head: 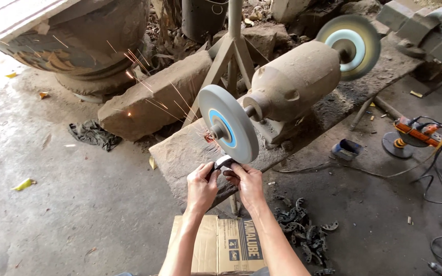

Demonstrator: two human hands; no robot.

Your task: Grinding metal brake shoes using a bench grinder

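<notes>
At the near edge of the rough stone slab (180, 153) carrying the dusty double-ended bench grinder (292, 82), both hands pinch one small curved dark metal piece (224, 162) against the lower rim of the grey grinding wheel with blue hub (227, 122). Left hand (202, 186) closed on the piece's left end, right hand (245, 184) closed on its right end; piece sits between the fingertips, just above both palms, touching the wheel.

Step, as I read it: grinding an edge of the piece. Orange sparks (144, 87) fan up and left off the contact point, so the wheel looks live and cutting.

Next move likely calls for steady light pressure, fingertips kept clear of the rim, and rotating the piece to dress the rest of the edge.

Heap of similar dark curved metal parts (303, 230) on the concrete floor right of the right forearm. Flattened brown cardboard box (221, 245) under the forearms. Second wheel (349, 46) at the grinder's far end, unused.
</notes>
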